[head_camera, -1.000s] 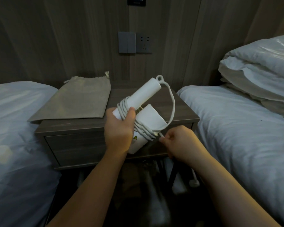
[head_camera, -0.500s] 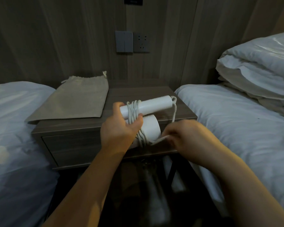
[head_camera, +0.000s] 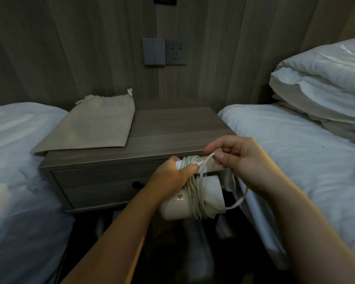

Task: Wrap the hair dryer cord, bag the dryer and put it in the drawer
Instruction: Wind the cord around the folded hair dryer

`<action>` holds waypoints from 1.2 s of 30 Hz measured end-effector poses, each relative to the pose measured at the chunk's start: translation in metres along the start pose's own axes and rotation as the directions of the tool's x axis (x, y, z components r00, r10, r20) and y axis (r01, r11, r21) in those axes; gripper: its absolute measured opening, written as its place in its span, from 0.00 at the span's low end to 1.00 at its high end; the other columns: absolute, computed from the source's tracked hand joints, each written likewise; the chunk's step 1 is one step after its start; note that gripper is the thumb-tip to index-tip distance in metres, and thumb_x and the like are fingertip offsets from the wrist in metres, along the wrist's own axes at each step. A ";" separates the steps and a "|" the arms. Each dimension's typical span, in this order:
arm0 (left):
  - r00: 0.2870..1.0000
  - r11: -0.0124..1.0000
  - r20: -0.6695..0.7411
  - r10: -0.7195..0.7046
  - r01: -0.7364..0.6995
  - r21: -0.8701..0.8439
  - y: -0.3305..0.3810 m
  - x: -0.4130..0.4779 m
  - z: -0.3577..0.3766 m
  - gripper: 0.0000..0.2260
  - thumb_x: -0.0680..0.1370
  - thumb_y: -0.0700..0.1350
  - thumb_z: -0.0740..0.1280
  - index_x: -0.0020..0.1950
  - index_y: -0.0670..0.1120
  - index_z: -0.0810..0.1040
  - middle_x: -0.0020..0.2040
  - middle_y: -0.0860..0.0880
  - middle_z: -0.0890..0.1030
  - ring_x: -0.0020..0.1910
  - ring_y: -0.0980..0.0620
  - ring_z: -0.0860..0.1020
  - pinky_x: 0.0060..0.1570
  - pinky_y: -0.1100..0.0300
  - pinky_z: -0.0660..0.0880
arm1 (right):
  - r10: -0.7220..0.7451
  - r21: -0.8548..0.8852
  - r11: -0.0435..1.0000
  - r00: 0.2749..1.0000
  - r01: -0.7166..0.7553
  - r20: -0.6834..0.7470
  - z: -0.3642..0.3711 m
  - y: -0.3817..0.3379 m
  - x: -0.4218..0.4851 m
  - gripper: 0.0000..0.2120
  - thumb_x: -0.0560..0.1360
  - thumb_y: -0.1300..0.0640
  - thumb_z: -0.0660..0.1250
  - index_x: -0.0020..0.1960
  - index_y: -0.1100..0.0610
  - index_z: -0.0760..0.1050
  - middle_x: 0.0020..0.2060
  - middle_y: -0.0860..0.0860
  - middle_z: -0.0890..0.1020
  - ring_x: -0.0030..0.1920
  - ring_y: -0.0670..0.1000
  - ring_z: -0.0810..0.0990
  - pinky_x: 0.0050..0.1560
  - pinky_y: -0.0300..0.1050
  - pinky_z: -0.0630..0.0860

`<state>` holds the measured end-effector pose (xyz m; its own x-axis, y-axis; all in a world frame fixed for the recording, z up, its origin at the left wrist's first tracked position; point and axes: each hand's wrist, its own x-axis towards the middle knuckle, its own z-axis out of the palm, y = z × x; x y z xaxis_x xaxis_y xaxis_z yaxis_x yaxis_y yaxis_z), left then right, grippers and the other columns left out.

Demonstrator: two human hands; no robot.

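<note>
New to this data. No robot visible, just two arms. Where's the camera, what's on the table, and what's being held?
There is no machine here. A person works with bare hands, and one wide-angle camera worn on the head looks forward and down, which is why the arms come in from the bottom edge.

The left hand grips a white hair dryer, held in front of the nightstand. The right hand pinches the cord. Most of the cord is coiled round the dryer, and a loose loop hangs below the right hand.

A beige drawstring bag lies flat on the left part of the nightstand. The drawer under it is closed. The left bed and the right bed stand either side, and there is a wall socket above.
</note>
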<state>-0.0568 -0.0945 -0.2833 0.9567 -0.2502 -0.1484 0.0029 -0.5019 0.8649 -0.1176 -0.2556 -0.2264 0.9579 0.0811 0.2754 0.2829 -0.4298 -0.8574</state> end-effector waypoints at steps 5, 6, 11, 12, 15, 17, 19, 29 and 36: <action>0.998 0.990 0.052 -0.040 0.047 -0.130 -0.001 0.000 0.001 0.13 0.74 0.57 0.65 0.53 0.52 0.73 0.47 0.52 0.78 0.46 0.55 0.76 0.46 0.58 0.73 | 0.015 0.087 0.996 0.976 0.004 -0.218 0.008 0.015 0.007 0.19 0.73 0.72 0.61 0.36 0.51 0.78 0.26 0.46 0.79 0.31 0.41 0.76 0.37 0.31 0.72; 0.997 0.989 0.063 -0.051 0.059 -0.133 -0.002 0.000 0.001 0.15 0.73 0.58 0.65 0.54 0.51 0.74 0.49 0.51 0.79 0.48 0.53 0.77 0.48 0.57 0.74 | -0.019 -0.003 1.000 0.968 0.018 -0.251 0.010 0.016 0.007 0.17 0.73 0.71 0.62 0.36 0.51 0.78 0.28 0.45 0.80 0.32 0.41 0.77 0.37 0.30 0.72; 0.988 0.983 0.112 -0.108 0.122 -0.134 0.002 -0.002 0.003 0.24 0.68 0.62 0.64 0.57 0.48 0.76 0.53 0.48 0.80 0.50 0.49 0.79 0.58 0.51 0.74 | -0.267 -0.605 0.787 0.951 0.122 -0.156 0.013 0.025 0.008 0.07 0.71 0.66 0.66 0.44 0.59 0.83 0.39 0.55 0.83 0.42 0.54 0.79 0.45 0.43 0.73; 0.986 0.984 0.123 -0.112 0.127 -0.125 0.001 -0.002 0.003 0.21 0.71 0.61 0.64 0.56 0.48 0.75 0.52 0.48 0.80 0.49 0.50 0.78 0.57 0.53 0.74 | -0.296 -0.655 0.738 0.949 0.159 -0.104 0.012 0.026 0.008 0.07 0.70 0.66 0.67 0.42 0.60 0.83 0.38 0.56 0.82 0.41 0.57 0.79 0.43 0.47 0.74; 0.985 0.985 0.127 -0.120 0.134 -0.106 -0.002 -0.001 0.001 0.19 0.73 0.60 0.63 0.58 0.49 0.74 0.54 0.48 0.79 0.51 0.51 0.77 0.55 0.54 0.73 | -0.329 -0.760 0.607 0.944 0.230 0.023 0.008 0.030 0.011 0.03 0.65 0.64 0.70 0.37 0.60 0.83 0.34 0.56 0.76 0.37 0.59 0.76 0.33 0.53 0.75; 0.985 0.986 0.121 -0.125 0.137 -0.099 -0.003 -0.001 -0.001 0.23 0.72 0.61 0.63 0.61 0.49 0.74 0.56 0.48 0.79 0.51 0.51 0.78 0.54 0.54 0.74 | -0.285 -0.789 0.583 0.958 0.195 0.026 0.008 0.029 0.010 0.03 0.66 0.64 0.71 0.37 0.59 0.83 0.34 0.55 0.76 0.37 0.59 0.77 0.31 0.54 0.75; 0.985 0.984 0.115 -0.129 0.142 -0.112 -0.002 -0.002 -0.003 0.24 0.73 0.61 0.63 0.62 0.48 0.74 0.55 0.48 0.79 0.50 0.52 0.78 0.49 0.56 0.73 | -0.233 -0.774 0.615 0.973 0.149 0.003 0.011 0.026 0.008 0.03 0.68 0.62 0.71 0.40 0.59 0.83 0.37 0.55 0.80 0.38 0.59 0.79 0.36 0.53 0.76; 0.985 0.986 0.091 -0.148 0.154 -0.057 -0.002 0.000 -0.005 0.26 0.74 0.60 0.62 0.67 0.47 0.69 0.55 0.46 0.76 0.47 0.51 0.76 0.42 0.56 0.71 | 0.069 -0.642 0.766 0.987 0.043 0.148 0.008 0.017 0.004 0.10 0.74 0.54 0.64 0.49 0.47 0.82 0.45 0.45 0.84 0.49 0.46 0.79 0.52 0.43 0.74; 0.990 0.990 0.053 -0.132 0.134 -0.034 -0.002 0.004 -0.013 0.25 0.75 0.58 0.62 0.67 0.45 0.69 0.46 0.49 0.76 0.44 0.53 0.75 0.42 0.58 0.71 | 0.238 -0.639 0.766 0.895 0.066 0.378 0.007 0.006 -0.004 0.43 0.57 0.38 0.76 0.69 0.43 0.64 0.62 0.42 0.68 0.63 0.44 0.66 0.66 0.44 0.67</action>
<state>-0.0490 -0.0841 -0.2799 0.9314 -0.2251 -0.2861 0.1408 -0.5022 0.8532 -0.1190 -0.2522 -0.2355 0.9429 0.3101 -0.1219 0.2488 -0.8986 -0.3613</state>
